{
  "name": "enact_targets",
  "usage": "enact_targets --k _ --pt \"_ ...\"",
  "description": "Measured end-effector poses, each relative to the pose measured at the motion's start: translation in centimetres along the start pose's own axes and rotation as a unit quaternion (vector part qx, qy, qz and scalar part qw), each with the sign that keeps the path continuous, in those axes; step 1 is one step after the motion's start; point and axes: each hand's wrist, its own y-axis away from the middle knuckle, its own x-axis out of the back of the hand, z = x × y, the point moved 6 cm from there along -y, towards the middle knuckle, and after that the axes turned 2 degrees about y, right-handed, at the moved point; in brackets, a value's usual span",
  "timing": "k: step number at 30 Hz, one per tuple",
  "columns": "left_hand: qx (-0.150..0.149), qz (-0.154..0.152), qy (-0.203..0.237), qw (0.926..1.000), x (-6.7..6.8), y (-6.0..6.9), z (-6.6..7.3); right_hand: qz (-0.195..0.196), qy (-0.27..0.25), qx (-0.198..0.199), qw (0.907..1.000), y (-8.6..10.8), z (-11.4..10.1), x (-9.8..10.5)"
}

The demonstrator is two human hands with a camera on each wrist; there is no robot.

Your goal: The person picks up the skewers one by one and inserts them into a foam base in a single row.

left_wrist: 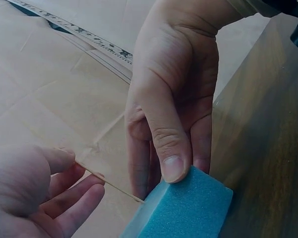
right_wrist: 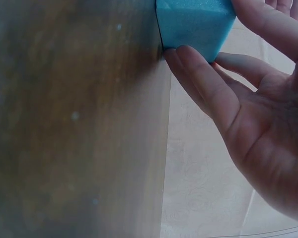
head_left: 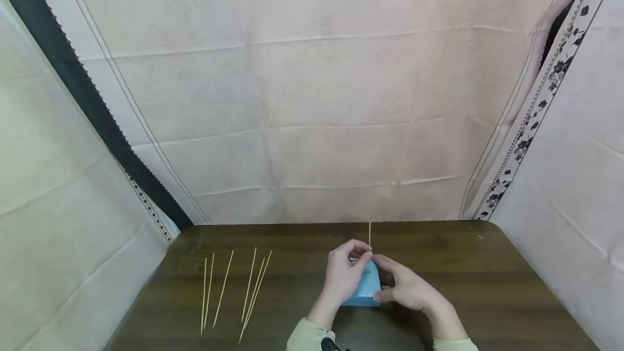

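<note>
A blue foam block (head_left: 365, 290) stands on the brown table between the two hands. My left hand (head_left: 341, 277) pinches a thin wooden stick (head_left: 369, 236) between thumb and finger, above the block. In the left wrist view the lower end of the stick (left_wrist: 120, 190) meets the block's top (left_wrist: 186, 210); how deep it goes cannot be seen. My right hand (head_left: 411, 287) holds the block from its right side, thumb near one edge and fingers around the far side. The right wrist view shows the right fingers (right_wrist: 208, 84) against the block's lower part (right_wrist: 196, 32).
Several thin wooden sticks (head_left: 224, 288) lie spread on the left part of the brown table (head_left: 287, 286). A pale cloth (head_left: 322, 96) hangs behind the table, with more cloth at both sides.
</note>
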Motion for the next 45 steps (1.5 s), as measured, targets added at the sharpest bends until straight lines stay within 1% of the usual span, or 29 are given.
enact_targets --k 4,9,13,16,22,27,32,35,45 --pt "0.001 -0.006 -0.012 0.9999 -0.2 0.0 -0.1 -0.002 -0.004 0.004 1.0 0.0 0.1 0.1" --pt "0.002 -0.011 -0.024 0.9996 -0.2 0.2 -0.1 -0.003 0.0 0.011 0.9999 0.0 0.0 -0.1" --pt "0.0 -0.019 -0.039 0.9991 -0.3 0.3 -0.5 -0.004 0.004 0.011 0.9999 0.1 -0.1 -0.1" --pt "0.004 -0.025 -0.048 0.9985 -0.5 0.3 -0.9 -0.003 0.01 0.009 0.9999 0.1 -0.1 -0.1" --pt "0.01 -0.025 -0.052 0.9983 -0.6 0.7 -1.2 -0.008 0.012 0.006 0.9999 0.1 0.1 -0.4" --pt "0.0 -0.022 -0.059 0.998 -0.9 0.8 -1.1 -0.012 0.009 0.007 0.9999 0.1 0.1 -0.4" --pt "-0.016 -0.019 -0.077 0.9968 -1.1 0.6 -1.2 -0.011 0.006 0.009 0.9999 0.0 0.1 -0.1" --pt "-0.021 -0.018 -0.079 0.9965 -1.1 0.5 -1.0 -0.01 0.006 0.009 0.9999 0.0 0.0 0.0" --pt "-0.021 -0.023 -0.08 0.9963 -0.9 0.3 -1.1 -0.009 0.005 0.01 0.9999 -0.1 -0.1 0.1"
